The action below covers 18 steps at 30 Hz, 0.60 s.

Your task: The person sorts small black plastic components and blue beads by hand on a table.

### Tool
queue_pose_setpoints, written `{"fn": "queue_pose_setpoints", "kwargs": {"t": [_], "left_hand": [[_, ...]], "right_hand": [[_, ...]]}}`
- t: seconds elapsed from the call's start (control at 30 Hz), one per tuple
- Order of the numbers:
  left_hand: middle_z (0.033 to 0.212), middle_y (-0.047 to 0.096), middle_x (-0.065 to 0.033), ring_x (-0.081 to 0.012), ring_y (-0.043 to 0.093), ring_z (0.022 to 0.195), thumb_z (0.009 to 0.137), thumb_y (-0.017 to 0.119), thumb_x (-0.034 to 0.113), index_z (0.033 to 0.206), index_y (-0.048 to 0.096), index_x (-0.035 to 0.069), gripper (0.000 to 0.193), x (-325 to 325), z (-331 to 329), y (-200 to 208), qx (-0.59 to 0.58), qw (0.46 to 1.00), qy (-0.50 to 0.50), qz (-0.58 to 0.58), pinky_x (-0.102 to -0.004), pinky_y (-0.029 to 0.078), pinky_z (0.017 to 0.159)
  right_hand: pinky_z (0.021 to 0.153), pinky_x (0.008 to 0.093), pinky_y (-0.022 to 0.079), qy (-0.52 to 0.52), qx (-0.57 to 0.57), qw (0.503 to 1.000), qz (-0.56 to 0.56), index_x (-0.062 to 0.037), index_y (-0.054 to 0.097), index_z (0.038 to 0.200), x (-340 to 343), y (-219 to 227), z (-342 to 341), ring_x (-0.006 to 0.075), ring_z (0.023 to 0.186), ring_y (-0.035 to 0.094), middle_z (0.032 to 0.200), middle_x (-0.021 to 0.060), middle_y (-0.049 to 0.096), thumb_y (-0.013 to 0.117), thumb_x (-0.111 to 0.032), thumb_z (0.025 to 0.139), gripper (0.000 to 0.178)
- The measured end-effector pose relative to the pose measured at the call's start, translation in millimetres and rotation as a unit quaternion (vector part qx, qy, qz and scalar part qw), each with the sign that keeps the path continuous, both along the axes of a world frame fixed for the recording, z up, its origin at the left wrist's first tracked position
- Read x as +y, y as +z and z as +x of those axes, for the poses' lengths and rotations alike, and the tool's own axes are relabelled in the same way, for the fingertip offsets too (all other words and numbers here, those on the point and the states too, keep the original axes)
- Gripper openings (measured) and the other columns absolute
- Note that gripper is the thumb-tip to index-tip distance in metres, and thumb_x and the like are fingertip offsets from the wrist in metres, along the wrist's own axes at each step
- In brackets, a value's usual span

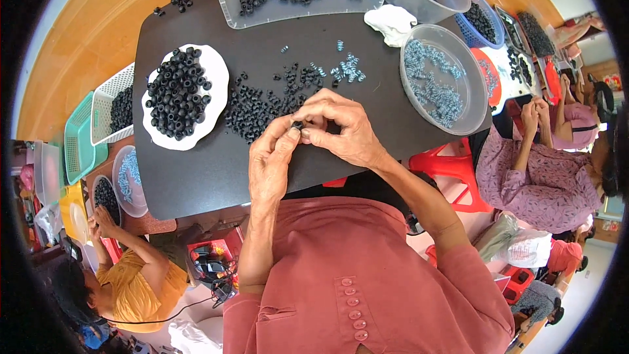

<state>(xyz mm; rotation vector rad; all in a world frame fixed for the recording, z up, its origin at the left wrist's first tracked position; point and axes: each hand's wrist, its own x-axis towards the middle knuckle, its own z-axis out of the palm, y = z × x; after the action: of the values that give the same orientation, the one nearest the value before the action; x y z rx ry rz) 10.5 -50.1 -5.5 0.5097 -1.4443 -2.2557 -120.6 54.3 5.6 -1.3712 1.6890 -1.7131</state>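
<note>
Just over the table's near edge, my two hands meet at their fingertips. My left hand (272, 154) is closed, pinching a small black plastic part (297, 124) between thumb and fingers. From the other side my right hand (347, 128) is also closed, thumb and fingers pressed at the same part; whether a second piece is in them is hidden. Right beyond my hands lies a loose spread of smaller black plastic pieces (252, 110). Several bluish metal coil springs (349, 67) are scattered to its right. A white scalloped plate (218, 69) heaped with larger hollow black pieces (178, 95) sits at the left.
On the dark table (196, 187), a clear round tub (477, 101) of springs stands right, beside a white cloth (391, 23). A clear bin (229, 13) of black pieces is at the back. Baskets flank the table. A red stool (452, 169) and co-workers (141, 275) are nearby.
</note>
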Motion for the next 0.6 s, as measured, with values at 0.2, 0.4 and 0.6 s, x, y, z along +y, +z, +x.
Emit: {"fn": "queue_pose_setpoints", "kwargs": {"t": [0.2, 0.4, 0.6], "left_hand": [[0.104, 0.061, -0.0072, -0.0155, 0.06, 0.096, 0.094, 0.057, 0.015, 0.115, 0.057, -0.003, 0.028, 9, -3, -2, 0.011, 0.999, 0.025, 0.043, -0.0329, 0.048, 0.091], [0.099, 0.061, -0.0033, -0.0116, 0.059, 0.092, 0.094, 0.057, 0.012, 0.113, 0.057, 0.0, 0.023, 15, -5, -5, 0.039, 0.997, 0.05, 0.049, -0.0309, 0.049, 0.087], [0.086, 0.058, 0.0005, -0.0074, 0.057, 0.084, 0.094, 0.055, 0.007, 0.11, 0.056, -0.002, 0.018, 14, -1, -3, 0.003, 0.998, 0.059, -0.028, -0.0211, 0.047, 0.081]], "right_hand": [[0.06, 0.0234, 0.044, -0.017, 0.0, 1.0, -0.016, -0.0022, 0.068, 0.099, 2, 0, 0, 0.0085, 0.068, 0.053, 0.093, 0.006, 0.062, 0.071, 0.001, 0.076, 0.023], [0.057, 0.0223, 0.043, -0.029, -0.006, 0.999, -0.024, 0.0004, 0.067, 0.093, 3, -3, 0, 0.0073, 0.065, 0.052, 0.09, 0.0073, 0.063, 0.071, 0.002, 0.077, 0.017], [0.057, 0.0219, 0.044, -0.025, -0.017, 0.999, -0.024, 0.0019, 0.066, 0.089, 3, -5, 0, 0.0077, 0.066, 0.056, 0.087, 0.0074, 0.064, 0.07, 0.003, 0.077, 0.013]]}}
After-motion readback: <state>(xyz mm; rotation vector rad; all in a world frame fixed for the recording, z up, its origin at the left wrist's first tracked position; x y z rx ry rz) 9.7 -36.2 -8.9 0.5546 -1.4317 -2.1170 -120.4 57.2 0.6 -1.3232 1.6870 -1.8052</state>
